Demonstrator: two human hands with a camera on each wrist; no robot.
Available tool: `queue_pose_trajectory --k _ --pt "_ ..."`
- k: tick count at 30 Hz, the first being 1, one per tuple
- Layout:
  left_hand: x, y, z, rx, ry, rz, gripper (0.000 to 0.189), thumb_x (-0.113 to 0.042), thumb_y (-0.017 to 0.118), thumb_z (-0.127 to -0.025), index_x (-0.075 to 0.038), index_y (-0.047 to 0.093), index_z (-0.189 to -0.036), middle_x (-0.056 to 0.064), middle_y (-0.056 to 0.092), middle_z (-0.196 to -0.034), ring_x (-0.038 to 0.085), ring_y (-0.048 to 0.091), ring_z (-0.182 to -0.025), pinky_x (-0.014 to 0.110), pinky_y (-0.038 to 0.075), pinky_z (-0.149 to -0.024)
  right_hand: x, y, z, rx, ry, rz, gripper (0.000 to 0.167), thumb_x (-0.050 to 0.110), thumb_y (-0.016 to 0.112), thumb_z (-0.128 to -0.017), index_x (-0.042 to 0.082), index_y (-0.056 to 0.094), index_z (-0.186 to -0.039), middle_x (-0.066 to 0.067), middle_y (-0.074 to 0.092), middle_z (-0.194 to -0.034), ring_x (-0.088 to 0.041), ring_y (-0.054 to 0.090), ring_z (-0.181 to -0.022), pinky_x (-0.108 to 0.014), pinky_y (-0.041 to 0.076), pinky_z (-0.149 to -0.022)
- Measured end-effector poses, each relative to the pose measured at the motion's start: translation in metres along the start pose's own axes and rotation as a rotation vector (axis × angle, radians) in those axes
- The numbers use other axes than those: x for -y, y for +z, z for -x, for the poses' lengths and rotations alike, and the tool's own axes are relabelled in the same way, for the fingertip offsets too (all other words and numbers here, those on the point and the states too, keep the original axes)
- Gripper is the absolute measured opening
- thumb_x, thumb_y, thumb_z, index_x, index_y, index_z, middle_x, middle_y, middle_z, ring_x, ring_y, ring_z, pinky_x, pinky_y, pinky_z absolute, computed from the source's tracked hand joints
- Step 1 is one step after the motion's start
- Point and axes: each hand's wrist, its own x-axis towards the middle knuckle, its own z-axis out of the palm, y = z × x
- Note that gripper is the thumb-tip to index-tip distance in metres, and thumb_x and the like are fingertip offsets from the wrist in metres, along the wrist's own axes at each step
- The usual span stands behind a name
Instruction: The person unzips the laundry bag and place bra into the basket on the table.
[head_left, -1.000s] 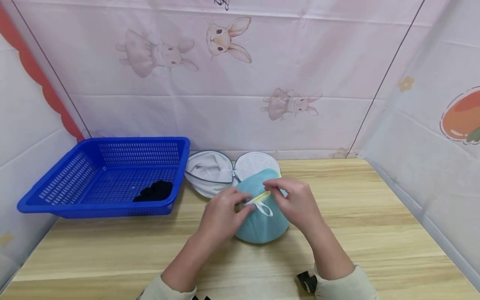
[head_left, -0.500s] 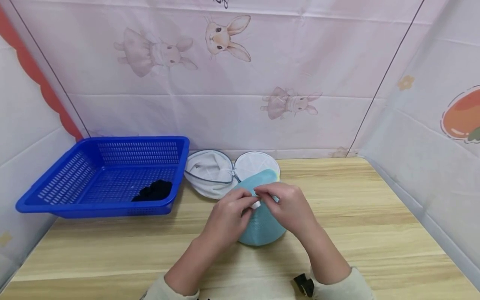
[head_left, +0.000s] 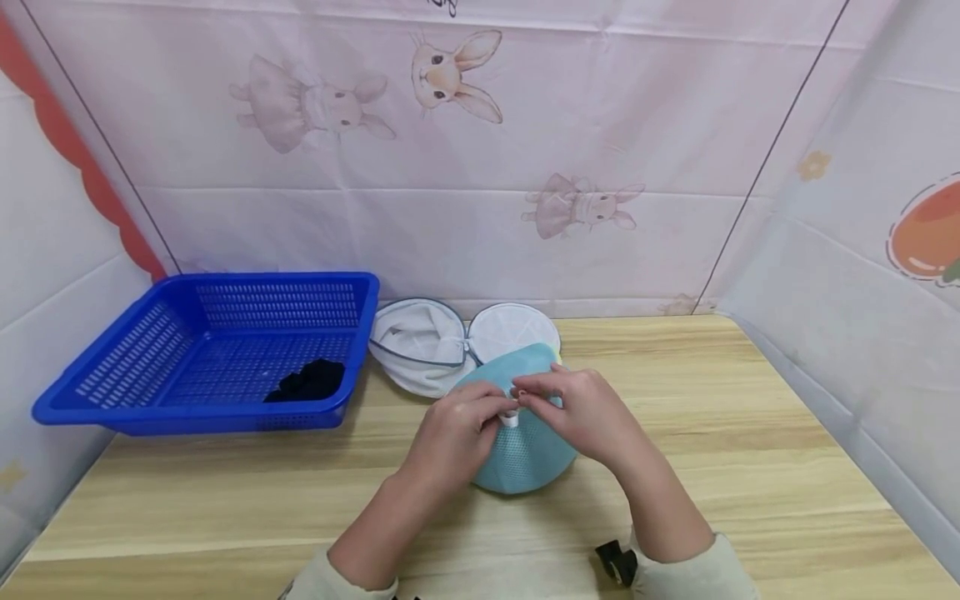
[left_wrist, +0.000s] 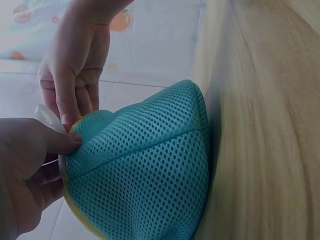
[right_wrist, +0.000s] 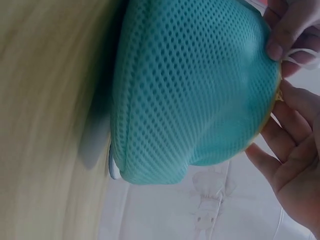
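A teal mesh laundry bag point(head_left: 525, 462) with a yellow zipper edge point(right_wrist: 269, 114) stands on the table between both hands. The left hand point(head_left: 456, 429) pinches the bag's top edge between thumb and fingers, beside a white loop point(left_wrist: 48, 117). From the other side, the right hand point(head_left: 592, 417) pinches at a small zipper pull point(right_wrist: 279, 95) on the yellow edge, its fingertips close to the left hand's. In the head view the fingers hide most of the zipper.
Behind the teal bag lie a pale mesh bag point(head_left: 420, 375) with dark trim and a round white mesh piece point(head_left: 513, 325). A blue basket point(head_left: 225, 417) at the left holds a black cloth item point(head_left: 311, 382). A black object point(head_left: 617, 562) is by the right sleeve.
The right hand has moved slightly left and down, bringing both hands' fingertips together on the zipper edge. The yellow edge and white loop, plain a second ago, are now mostly covered in the head view.
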Motion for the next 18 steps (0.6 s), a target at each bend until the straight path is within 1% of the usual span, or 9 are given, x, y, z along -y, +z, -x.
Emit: queue_pose_trajectory --k 2,4,5,7,9,12,13,15,18 --pt "-0.0006 -0.0002 0.0002 0.005 -0.019 -0.007 0.026 0.008 0.074 -0.078 -0.009 0.077 -0.098 -0.001 0.073 -0.094 0.011 0.068 -0.09 0.024 0.057 -0.081 -0.0007 -0.0009 0.0001 0.002 -0.006 0.005 0.017 0.009 0.072 -0.088 0.008 0.077 -0.105 0.001 0.077 -0.097 -0.012 0.072 -0.087 -0.047 0.049 -0.101" --pt "-0.0013 -0.0006 0.0007 0.013 -0.045 -0.016 0.027 0.004 0.075 -0.079 -0.01 0.075 -0.102 0.0 0.073 -0.097 0.012 0.068 -0.092 0.026 0.057 -0.081 0.0001 -0.0001 -0.0001 -0.02 -0.025 -0.004 0.015 0.008 0.073 -0.088 0.009 0.078 -0.102 0.003 0.076 -0.094 -0.01 0.071 -0.083 -0.041 0.055 -0.092" --pt "-0.0014 -0.0009 0.0012 0.017 -0.056 -0.02 0.027 0.001 0.076 -0.079 -0.01 0.074 -0.104 0.0 0.073 -0.098 0.012 0.068 -0.093 0.028 0.057 -0.082 0.001 0.0008 -0.0003 -0.04 -0.04 -0.008 0.014 0.008 0.074 -0.087 0.01 0.078 -0.1 0.003 0.076 -0.092 -0.009 0.071 -0.082 -0.039 0.056 -0.09" --pt "-0.0021 -0.0015 0.0017 0.027 -0.082 -0.025 0.028 -0.005 0.078 -0.081 -0.011 0.073 -0.107 0.0 0.072 -0.101 0.013 0.068 -0.095 0.029 0.057 -0.083 0.0022 0.0034 -0.0007 -0.085 -0.067 -0.009 0.012 0.008 0.074 -0.086 0.011 0.078 -0.097 0.004 0.076 -0.089 -0.007 0.07 -0.079 -0.032 0.059 -0.078" --pt "-0.0028 -0.0019 0.0018 0.036 -0.097 -0.034 0.026 -0.01 0.079 -0.082 -0.01 0.073 -0.108 0.0 0.073 -0.105 0.015 0.068 -0.099 0.03 0.057 -0.085 0.0037 0.0058 -0.0009 -0.124 -0.087 -0.007 0.011 0.008 0.075 -0.085 0.012 0.078 -0.095 0.004 0.076 -0.087 -0.006 0.068 -0.076 -0.027 0.057 -0.066" --pt "-0.0039 -0.0025 0.0015 0.049 -0.122 -0.048 0.024 -0.013 0.078 -0.085 -0.011 0.074 -0.108 -0.001 0.073 -0.108 0.015 0.069 -0.102 0.031 0.057 -0.087 0.0045 0.0068 -0.0013 -0.144 -0.093 0.001 0.01 0.009 0.075 -0.085 0.012 0.078 -0.095 0.004 0.076 -0.088 -0.006 0.07 -0.079 -0.024 0.056 -0.068" --pt "-0.0043 -0.0027 0.0014 0.055 -0.13 -0.055 0.022 -0.012 0.077 -0.085 -0.011 0.075 -0.107 -0.001 0.073 -0.108 0.015 0.069 -0.103 0.031 0.057 -0.087 0.0043 0.0065 -0.0012 -0.136 -0.087 -0.001 0.01 0.01 0.075 -0.086 0.012 0.078 -0.095 0.005 0.076 -0.088 -0.007 0.071 -0.08 -0.024 0.057 -0.069" --pt "-0.0048 -0.0028 0.0012 0.062 -0.136 -0.069 0.018 -0.01 0.076 -0.086 -0.011 0.076 -0.104 -0.001 0.074 -0.106 0.014 0.069 -0.101 0.031 0.058 -0.084 0.004 0.0043 -0.0008 -0.093 -0.058 -0.024 0.011 0.011 0.075 -0.086 0.011 0.077 -0.097 0.004 0.076 -0.091 -0.007 0.071 -0.083 -0.024 0.057 -0.071" --pt "-0.0048 -0.0026 0.001 0.063 -0.128 -0.084 0.011 -0.007 0.074 -0.085 -0.013 0.076 -0.094 -0.003 0.074 -0.096 0.011 0.07 -0.09 0.029 0.059 -0.077 0.0025 -0.001 0.0013 0.009 0.01 -0.07 0.018 0.011 0.074 -0.087 0.01 0.076 -0.105 0.004 0.076 -0.097 -0.008 0.072 -0.089 -0.024 0.058 -0.076"
